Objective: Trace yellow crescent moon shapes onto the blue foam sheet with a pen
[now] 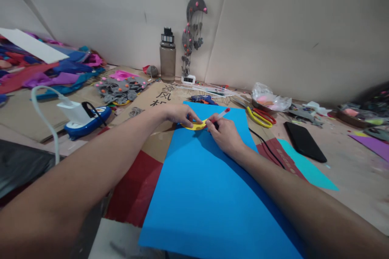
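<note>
A large blue sheet lies lengthwise in front of me. On its far part rests a curved yellow cutout, partly covered by fingers. My left hand holds the cutout down against the sheet with its thumb and fingertips. In my right hand is a pen with a clear barrel and a red end, tilted up to the right. The pen's tip is at the cutout's right end, mostly hidden by my fingers.
Beyond the sheet lies a blue hot glue gun. Yellow- and red-handled scissors and a black phone are on the right. Grey felt pieces, a power strip and fabric scraps are left. A bottle stands behind.
</note>
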A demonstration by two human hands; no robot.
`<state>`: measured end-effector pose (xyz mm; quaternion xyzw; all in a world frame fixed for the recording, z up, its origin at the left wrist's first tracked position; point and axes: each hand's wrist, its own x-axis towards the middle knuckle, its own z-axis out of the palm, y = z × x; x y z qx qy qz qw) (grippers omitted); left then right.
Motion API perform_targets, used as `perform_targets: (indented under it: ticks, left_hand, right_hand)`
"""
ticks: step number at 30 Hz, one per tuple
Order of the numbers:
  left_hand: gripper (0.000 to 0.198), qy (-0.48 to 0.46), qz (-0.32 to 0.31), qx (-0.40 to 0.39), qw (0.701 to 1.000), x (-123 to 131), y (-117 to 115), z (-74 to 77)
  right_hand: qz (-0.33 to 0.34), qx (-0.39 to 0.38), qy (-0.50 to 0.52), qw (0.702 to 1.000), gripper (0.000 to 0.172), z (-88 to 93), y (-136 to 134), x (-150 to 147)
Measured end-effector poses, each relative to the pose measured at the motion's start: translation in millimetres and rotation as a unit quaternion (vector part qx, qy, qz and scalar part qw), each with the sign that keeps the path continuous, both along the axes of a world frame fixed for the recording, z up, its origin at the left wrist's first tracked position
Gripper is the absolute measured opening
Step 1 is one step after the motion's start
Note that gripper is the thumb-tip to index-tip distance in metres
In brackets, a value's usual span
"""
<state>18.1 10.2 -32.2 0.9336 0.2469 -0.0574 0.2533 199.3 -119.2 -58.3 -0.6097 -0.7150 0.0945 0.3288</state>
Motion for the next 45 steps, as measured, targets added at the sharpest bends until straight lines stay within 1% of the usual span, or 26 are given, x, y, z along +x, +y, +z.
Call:
perform_targets:
  ticks: [7,15,21,32,35,45]
  left_hand:
    - [0.047,-0.001,-0.011,0.001,1.0,-1,-2,3.3]
    - [0.046,0.014,-0.029,0.031,0.999,-1,1,1.2]
    - [0.044,0.012,-0.026,0.026,0.999,1,1,-0.4]
    - [0.045,0.019,-0.017,0.03,0.999,1,0,0.0]
    - [0.045,0.02,-0.004,0.025,0.999,1,-2,0.6]
    - [0.034,0.02,0.004,0.024,1.0,2,-1,-0.7]
  right_hand:
    - [0.008,0.0,0.0,1.0,0.02,0.1,0,-2]
    - [0.026,0.008,-0.017,1.0,0.022,1.4,0,-8]
    - [0.044,0.011,-0.011,0.999,0.022,2.7,-1,-11]
    - [0.058,0.019,-0.011,0.998,0.023,0.8,0,-13]
    - [0.061,0.022,-0.012,0.998,0.023,0.8,0,-14]
    - [0.068,0.019,-0.015,0.997,0.023,3.3,-1,-19]
